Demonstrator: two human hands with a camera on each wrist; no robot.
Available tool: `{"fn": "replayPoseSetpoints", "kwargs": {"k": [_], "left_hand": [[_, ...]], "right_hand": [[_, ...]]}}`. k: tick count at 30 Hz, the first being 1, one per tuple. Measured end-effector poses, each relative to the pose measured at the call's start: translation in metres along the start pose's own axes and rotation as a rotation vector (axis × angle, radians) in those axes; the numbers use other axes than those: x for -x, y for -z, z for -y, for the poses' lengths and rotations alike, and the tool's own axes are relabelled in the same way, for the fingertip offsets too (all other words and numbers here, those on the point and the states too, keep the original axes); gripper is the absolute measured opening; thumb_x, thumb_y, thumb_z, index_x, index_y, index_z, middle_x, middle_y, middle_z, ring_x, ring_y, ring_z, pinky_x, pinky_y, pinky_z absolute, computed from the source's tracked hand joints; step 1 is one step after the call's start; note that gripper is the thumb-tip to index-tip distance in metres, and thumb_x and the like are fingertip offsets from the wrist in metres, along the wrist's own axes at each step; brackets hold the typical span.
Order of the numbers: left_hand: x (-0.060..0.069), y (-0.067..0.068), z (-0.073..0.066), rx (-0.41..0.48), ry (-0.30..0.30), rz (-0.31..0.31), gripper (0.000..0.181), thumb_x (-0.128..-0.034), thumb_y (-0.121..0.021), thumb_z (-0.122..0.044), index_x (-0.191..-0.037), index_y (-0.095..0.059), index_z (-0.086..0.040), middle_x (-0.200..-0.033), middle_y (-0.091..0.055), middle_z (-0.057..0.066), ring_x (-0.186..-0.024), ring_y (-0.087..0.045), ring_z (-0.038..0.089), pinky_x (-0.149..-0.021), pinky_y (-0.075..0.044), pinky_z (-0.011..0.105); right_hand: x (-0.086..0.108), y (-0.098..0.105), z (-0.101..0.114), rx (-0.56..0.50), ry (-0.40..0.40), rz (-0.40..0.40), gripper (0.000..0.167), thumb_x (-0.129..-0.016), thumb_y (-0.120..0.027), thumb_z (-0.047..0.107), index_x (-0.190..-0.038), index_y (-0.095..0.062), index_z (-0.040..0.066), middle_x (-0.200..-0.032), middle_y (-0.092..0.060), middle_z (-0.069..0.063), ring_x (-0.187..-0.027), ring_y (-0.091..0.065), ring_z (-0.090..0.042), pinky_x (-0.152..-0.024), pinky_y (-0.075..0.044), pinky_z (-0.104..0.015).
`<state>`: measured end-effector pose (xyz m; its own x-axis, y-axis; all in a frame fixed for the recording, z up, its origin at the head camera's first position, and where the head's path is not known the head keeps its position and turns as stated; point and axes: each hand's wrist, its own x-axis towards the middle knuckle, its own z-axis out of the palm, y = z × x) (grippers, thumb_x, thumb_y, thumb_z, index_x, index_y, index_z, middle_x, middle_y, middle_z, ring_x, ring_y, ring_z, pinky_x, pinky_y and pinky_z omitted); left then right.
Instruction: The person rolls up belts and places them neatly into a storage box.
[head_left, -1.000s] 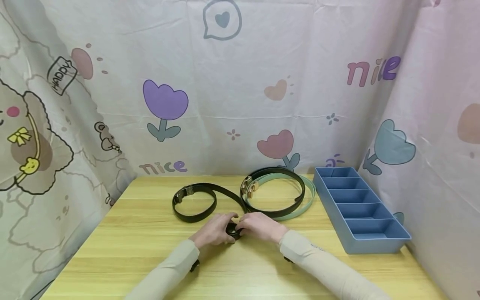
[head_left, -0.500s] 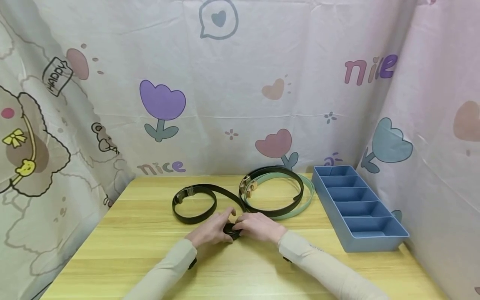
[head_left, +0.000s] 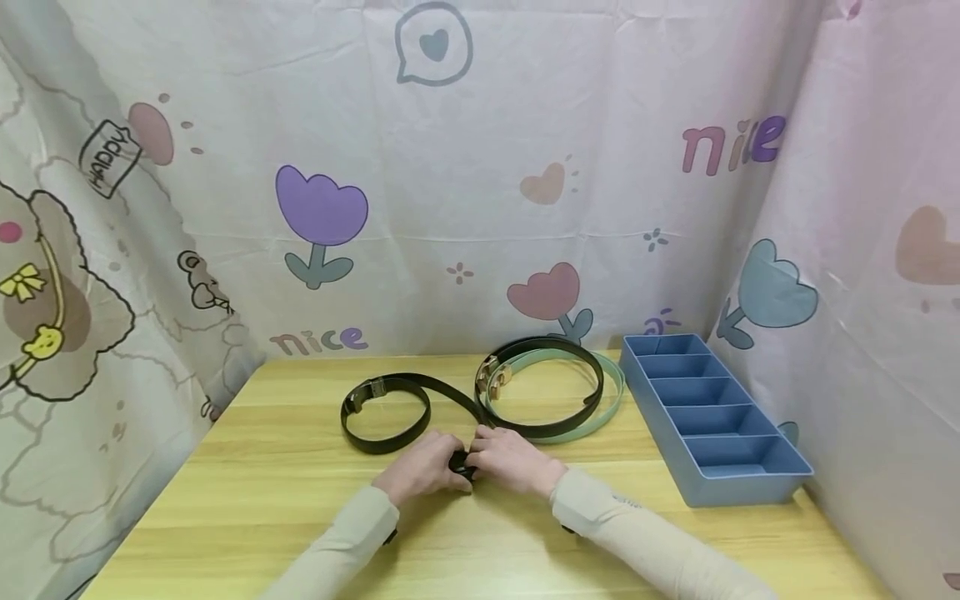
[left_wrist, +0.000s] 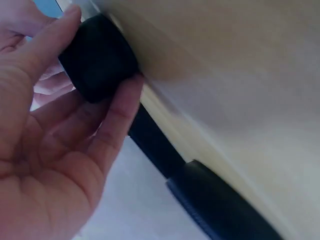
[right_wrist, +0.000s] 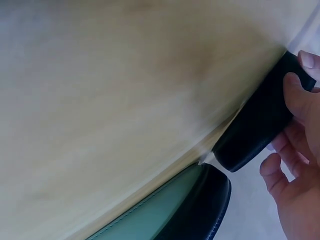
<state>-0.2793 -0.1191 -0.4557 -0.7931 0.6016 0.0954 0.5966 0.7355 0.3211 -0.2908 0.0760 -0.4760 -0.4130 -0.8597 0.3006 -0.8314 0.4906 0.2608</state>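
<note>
A black belt has one end rolled into a small tight coil (head_left: 461, 467), while its strap runs back to a wide loop with a buckle (head_left: 377, 386) on the left. My left hand (head_left: 422, 471) holds the coil from the left; in the left wrist view, thumb and fingers grip the rolled black belt (left_wrist: 100, 60). From the other side my right hand (head_left: 517, 461) pinches the coil, its thumb against the black leather (right_wrist: 255, 117) in the right wrist view. The coil's far side is hidden by the hands.
Behind the right hand lie a looped black belt (head_left: 540, 431) and a mint green belt (head_left: 617, 398), overlapping, with gold-toned buckles. A blue organiser box (head_left: 750, 492) with several compartments stands at the right. A printed curtain (head_left: 450, 183) closes off the back of the wooden table (head_left: 262, 467).
My left forefinger, raised half a second ago, is lowered toward the coil. The fingers of my right hand have shifted slightly on it. The other belts and the box stay put; the view moves slightly.
</note>
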Motion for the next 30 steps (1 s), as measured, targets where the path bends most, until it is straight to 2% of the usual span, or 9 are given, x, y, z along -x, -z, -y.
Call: {"fn": "replayPoseSetpoints", "kwargs": {"k": [3,6,9,12,15,20,23,26,30], "left_hand": [[0.000,-0.001,-0.002,0.002,0.013,-0.001,0.028,-0.0694,-0.088,-0.032,-0.077,-0.067,-0.016,-0.071,-0.061,-0.009,-0.061,-0.046,0.003,-0.057,-0.039,0.020],[-0.001,0.000,-0.002,0.014,-0.023,0.003,0.026,-0.0692,-0.088,-0.028,-0.079,-0.068,-0.014,-0.071,-0.062,-0.008,-0.061,-0.046,0.003,-0.057,-0.039,0.020],[0.000,0.001,0.000,0.029,-0.054,0.017,0.028,-0.0698,-0.088,-0.026,-0.086,-0.069,-0.014,-0.077,-0.066,-0.007,-0.066,-0.051,0.004,-0.062,-0.044,0.022],[0.001,0.001,0.002,0.032,-0.049,0.030,0.034,-0.0700,-0.088,-0.027,-0.094,-0.068,-0.013,-0.086,-0.069,-0.005,-0.074,-0.056,0.006,-0.069,-0.047,0.025],[0.002,0.001,0.003,0.038,-0.015,0.018,0.036,-0.0687,-0.088,-0.029,-0.094,-0.068,-0.013,-0.085,-0.068,-0.005,-0.073,-0.055,0.007,-0.067,-0.047,0.026],[0.002,-0.004,-0.004,0.034,0.076,-0.058,0.035,-0.0658,-0.089,-0.039,-0.079,-0.067,-0.015,-0.066,-0.059,-0.009,-0.057,-0.048,0.005,-0.054,-0.040,0.022],[0.001,-0.006,-0.009,0.002,0.107,-0.084,0.036,-0.0650,-0.089,-0.040,-0.071,-0.064,-0.015,-0.058,-0.053,-0.011,-0.050,-0.045,0.005,-0.050,-0.039,0.022],[-0.001,-0.005,-0.010,-0.029,0.090,-0.070,0.034,-0.0663,-0.089,-0.035,-0.067,-0.061,-0.016,-0.057,-0.051,-0.011,-0.051,-0.043,0.005,-0.050,-0.037,0.022],[-0.003,0.000,-0.006,-0.004,0.024,-0.021,0.027,-0.0669,-0.089,-0.026,-0.072,-0.064,-0.016,-0.065,-0.057,-0.010,-0.057,-0.044,0.004,-0.054,-0.038,0.021]], "right_hand": [[0.001,0.002,0.001,-0.027,-0.009,-0.002,0.015,-0.088,-0.068,0.038,-0.098,-0.073,0.028,-0.091,-0.069,0.014,-0.086,-0.051,-0.008,-0.072,-0.044,-0.021],[0.003,0.003,-0.002,-0.074,-0.016,-0.009,0.017,-0.087,-0.072,0.034,-0.102,-0.073,0.028,-0.094,-0.070,0.015,-0.088,-0.052,-0.007,-0.075,-0.046,-0.021],[0.005,0.005,-0.006,-0.133,-0.007,-0.011,0.019,-0.084,-0.075,0.029,-0.103,-0.074,0.027,-0.098,-0.070,0.016,-0.091,-0.056,-0.006,-0.079,-0.047,-0.020],[0.006,0.006,-0.008,-0.157,0.016,-0.009,0.017,-0.084,-0.076,0.028,-0.101,-0.074,0.026,-0.099,-0.070,0.014,-0.093,-0.059,-0.005,-0.081,-0.049,-0.019],[0.005,0.007,-0.005,-0.120,0.018,-0.010,0.016,-0.083,-0.076,0.031,-0.098,-0.075,0.027,-0.096,-0.069,0.013,-0.092,-0.061,-0.005,-0.080,-0.049,-0.021],[0.003,0.008,-0.001,-0.019,-0.028,0.005,0.015,-0.084,-0.073,0.039,-0.096,-0.075,0.031,-0.090,-0.069,0.016,-0.087,-0.061,-0.005,-0.075,-0.045,-0.025],[0.003,0.007,-0.001,-0.012,-0.015,0.001,0.013,-0.085,-0.072,0.038,-0.096,-0.075,0.031,-0.087,-0.069,0.016,-0.084,-0.060,-0.005,-0.073,-0.045,-0.023],[0.004,0.007,-0.005,-0.053,0.023,-0.016,0.013,-0.085,-0.073,0.032,-0.098,-0.075,0.028,-0.088,-0.068,0.015,-0.085,-0.060,-0.005,-0.075,-0.047,-0.020],[0.006,0.004,-0.014,-0.153,0.062,-0.013,0.019,-0.085,-0.074,0.024,-0.105,-0.074,0.025,-0.098,-0.069,0.013,-0.095,-0.059,-0.004,-0.082,-0.048,-0.016]]}}
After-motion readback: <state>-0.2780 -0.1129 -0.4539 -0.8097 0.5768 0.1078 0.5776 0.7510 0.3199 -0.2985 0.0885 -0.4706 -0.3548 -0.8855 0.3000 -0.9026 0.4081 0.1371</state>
